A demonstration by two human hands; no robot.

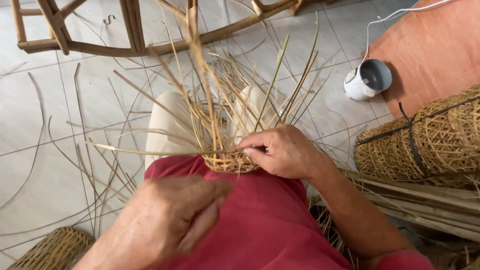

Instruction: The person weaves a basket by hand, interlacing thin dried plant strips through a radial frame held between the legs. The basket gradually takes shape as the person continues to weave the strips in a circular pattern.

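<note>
1. We see a small basket (229, 163) of woven cane, its weave tight and rough, with dry, matt, straw-coloured strips (205, 106) standing loose out of it.
2. The floor (9, 114) is pale glazed tile with a soft sheen.
3. The red cloth (266, 226) over the lap looks matt and soft.
4. The big baskets (442, 135) at the floor's right edge are open cane weave, coarse, bound with a dark flat strap (413, 142).
5. The small pot (367, 79) is glossy white plastic.
6. The chair frame (131, 45) along the far edge is bare, smooth wood.
7. The reddish board (443, 42) looks matt.
</note>
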